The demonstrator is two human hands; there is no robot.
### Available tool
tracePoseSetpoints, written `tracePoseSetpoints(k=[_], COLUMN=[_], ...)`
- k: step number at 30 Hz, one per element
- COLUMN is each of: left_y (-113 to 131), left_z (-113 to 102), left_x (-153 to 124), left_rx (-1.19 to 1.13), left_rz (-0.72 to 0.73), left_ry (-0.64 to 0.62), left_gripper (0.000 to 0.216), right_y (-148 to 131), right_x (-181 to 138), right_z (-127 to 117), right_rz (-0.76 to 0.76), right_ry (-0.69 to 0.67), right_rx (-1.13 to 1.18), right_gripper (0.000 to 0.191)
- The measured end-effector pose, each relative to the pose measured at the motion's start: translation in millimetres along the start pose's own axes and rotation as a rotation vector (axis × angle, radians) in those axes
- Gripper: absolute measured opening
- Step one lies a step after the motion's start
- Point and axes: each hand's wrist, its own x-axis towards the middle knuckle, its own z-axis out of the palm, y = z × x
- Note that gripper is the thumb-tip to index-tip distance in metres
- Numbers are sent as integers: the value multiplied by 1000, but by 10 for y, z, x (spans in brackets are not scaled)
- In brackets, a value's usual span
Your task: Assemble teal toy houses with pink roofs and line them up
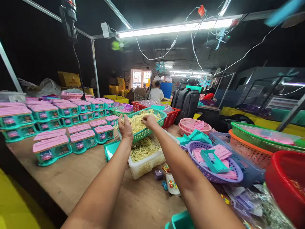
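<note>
My left hand [125,128] is at the left rim of a green plastic basket [140,136], its fingers curled around pale yellow plastic pieces [123,120]. Over the right part of the same basket is my right hand [150,121], thumb and fingertips pinched together; what lies between them is hidden. Thin pale yellow frame-like pieces [137,123] fill the basket. It rests tilted on a white plastic bin [140,171], which holds a heap of similar yellow pieces [144,151].
Rows of teal boxes with pink lids [51,149] stand on the left of the wooden table [78,187]. At right are a purple basket [215,176] of pink and teal parts, an orange basket [250,149] and a red basin [283,178]. A person [156,92] sits far back.
</note>
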Motion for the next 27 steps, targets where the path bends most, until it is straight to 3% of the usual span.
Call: tracePoseSetpoints(k=[2, 4, 8, 12, 17, 22, 27], left_y=[57, 165, 491, 757, 827, 761, 757], left_z=[48, 89, 132, 137, 127, 160, 268], left_x=[-49, -137, -534, -1247, -2054, -2529, -2943], left_rx=[-69, -139, -472, -656, -681, -642, -523], left_rz=[7, -27, -214, -456, -731, -784, -862], left_ry=[99, 98, -185, -405, -406, -409, -550], left_gripper=[58, 58, 65, 67, 66, 59, 65], right_y=[-7, -61, -233, -325, -288, -231, -223], right_x=[-112, -284, -839, -1577, -2491, -3271, -3844], right_z=[-159, -357, -764, -939, -837, -840, -888], right_rz=[-19, -57, -233, -560, -543, -500, -425], right_ry=[124, 247, 452, 575, 536, 394, 449], right_rx=[76, 138, 208, 179, -107, -218, -215], right_gripper=[14, 22, 25, 19, 22, 26, 21])
